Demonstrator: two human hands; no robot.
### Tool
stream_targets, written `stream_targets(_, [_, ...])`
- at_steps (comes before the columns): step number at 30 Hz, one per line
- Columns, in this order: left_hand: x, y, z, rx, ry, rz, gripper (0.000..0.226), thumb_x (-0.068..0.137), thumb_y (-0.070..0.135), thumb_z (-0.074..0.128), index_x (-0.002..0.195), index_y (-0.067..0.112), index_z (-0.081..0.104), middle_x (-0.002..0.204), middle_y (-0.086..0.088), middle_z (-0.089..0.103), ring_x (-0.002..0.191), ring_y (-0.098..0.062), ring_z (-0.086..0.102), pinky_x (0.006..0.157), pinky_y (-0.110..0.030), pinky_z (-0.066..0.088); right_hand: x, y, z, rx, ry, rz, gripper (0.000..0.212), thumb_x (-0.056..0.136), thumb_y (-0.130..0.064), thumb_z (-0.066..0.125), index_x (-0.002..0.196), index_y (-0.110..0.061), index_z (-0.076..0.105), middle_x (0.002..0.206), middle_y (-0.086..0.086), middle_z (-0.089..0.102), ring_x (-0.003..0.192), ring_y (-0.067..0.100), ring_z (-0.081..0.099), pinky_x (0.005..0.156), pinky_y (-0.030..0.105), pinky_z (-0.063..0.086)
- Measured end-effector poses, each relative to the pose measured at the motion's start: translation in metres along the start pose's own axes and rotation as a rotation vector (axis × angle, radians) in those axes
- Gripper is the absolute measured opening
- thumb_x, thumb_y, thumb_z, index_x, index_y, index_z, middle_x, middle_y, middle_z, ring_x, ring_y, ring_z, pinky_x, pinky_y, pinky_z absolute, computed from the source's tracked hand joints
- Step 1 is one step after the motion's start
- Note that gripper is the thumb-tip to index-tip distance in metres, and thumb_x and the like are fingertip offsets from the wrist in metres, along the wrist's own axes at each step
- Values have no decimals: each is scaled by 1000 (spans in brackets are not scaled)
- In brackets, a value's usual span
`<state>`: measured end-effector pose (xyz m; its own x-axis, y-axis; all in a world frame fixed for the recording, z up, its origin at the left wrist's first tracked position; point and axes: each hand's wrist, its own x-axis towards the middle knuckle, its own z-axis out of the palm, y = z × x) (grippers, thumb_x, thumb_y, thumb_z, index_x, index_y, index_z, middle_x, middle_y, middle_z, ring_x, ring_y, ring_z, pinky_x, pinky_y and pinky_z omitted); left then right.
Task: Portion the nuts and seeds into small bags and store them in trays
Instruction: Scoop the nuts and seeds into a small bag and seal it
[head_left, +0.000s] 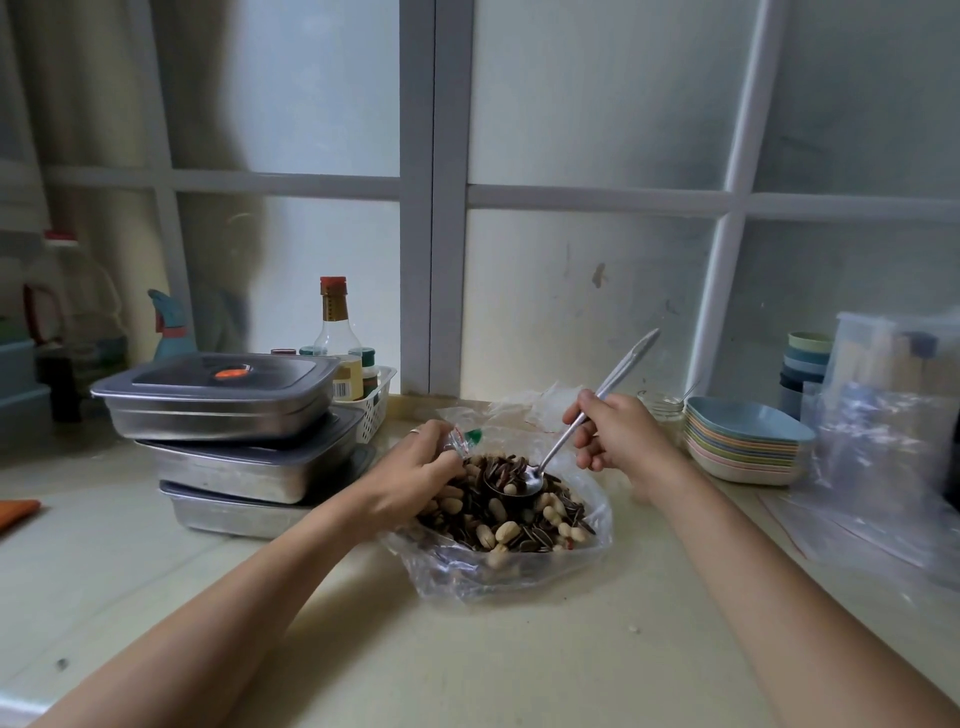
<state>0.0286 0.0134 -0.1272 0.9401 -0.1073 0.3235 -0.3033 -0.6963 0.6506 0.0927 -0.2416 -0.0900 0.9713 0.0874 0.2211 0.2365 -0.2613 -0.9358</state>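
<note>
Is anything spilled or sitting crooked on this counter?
A small pale crumb lies loose on the counter, outside the bag of nuts and seeds. The three stacked metal trays sit staggered, not squarely aligned. Nothing else stands out.

A pale countertop (467, 665) runs beneath a frosted window (597, 104) with a grey-white frame. Against the glass, a clear bottle with an orange-red cap (335, 322) stands upright in a white plastic basket (376, 405) beside a yellow-labelled jar (349, 376). To the right, a stack of pastel dishes (743, 447) sits near stacked cups (805, 364) and a small glass jar (661, 405). At far left, a blurred red-capped jug (88, 312) stands behind teal boxes (21, 384); an orange cloth (15, 512) lies at the edge.
</note>
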Motion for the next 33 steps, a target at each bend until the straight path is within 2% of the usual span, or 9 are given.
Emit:
stream_targets(3, [2,-3,1,3,1,4,48,101,53,45,138,23,47,127,3,55,113,-13,54,100,-39,48,0,0,0,-38,22,22,38,108,-27,41,90,-6,66,61,4,59,46,19,58,44,27,41])
stream_targets(9, [5,-5,2,77,68,97,28,106,46,44,116,21,53,105,10,56,95,-7,53,81,-28,44,-4,-5,0,-45,89,-4,34,104,-25,43,89,-7,66,58,2,59,46,19,57,45,28,40])
stream_targets(12, [6,-4,3,133,78,140,31,106,44,45,126,20,50,101,15,50,90,3,48,77,-18,37,-5,-10,-1,-12,186,-44,32,102,-24,43,88,-6,65,58,2,58,45,18,55,46,29,40])
stream_targets(17, [4,0,7,220,-23,138,54,103,46,52,146,16,39,118,4,49,109,-13,49,102,-32,44,-7,-16,1,32,269,-97,34,104,-26,41,90,-6,65,58,1,59,47,19,57,48,30,41])
stream_targets(21, [4,4,10,255,-6,142,56,101,46,55,145,15,39,119,0,54,110,-17,50,100,-35,43,-11,-19,8,15,273,-153,37,107,-29,41,88,-7,64,59,2,61,47,19,59,48,29,42])
stream_targets(24, [3,7,12,240,4,126,55,102,46,54,145,15,39,125,0,56,117,-17,49,107,-37,41,-16,-23,16,-56,262,-261,38,108,-32,43,85,-11,63,59,2,63,47,19,63,50,30,45])
stream_targets(27, [3,10,13,210,7,112,50,102,46,54,140,15,43,115,-2,63,110,-16,53,104,-39,44,-26,-29,25,-148,242,-440,35,109,-33,46,86,-12,63,62,5,65,46,19,65,51,30,52])
stream_targets(31, [3,10,14,172,27,79,47,102,47,54,137,18,45,121,-1,61,111,-14,55,103,-36,45,-38,-36,35,-277,181,-748,27,109,-24,50,91,-6,62,59,4,63,43,12,61,52,13,48])
stream_targets(33, [4,10,15,158,30,61,48,102,49,53,137,18,44,124,2,56,109,-15,57,99,-32,47,-41,-39,41,-333,161,-843,25,107,-23,52,91,-6,60,57,4,62,44,12,61,52,12,46])
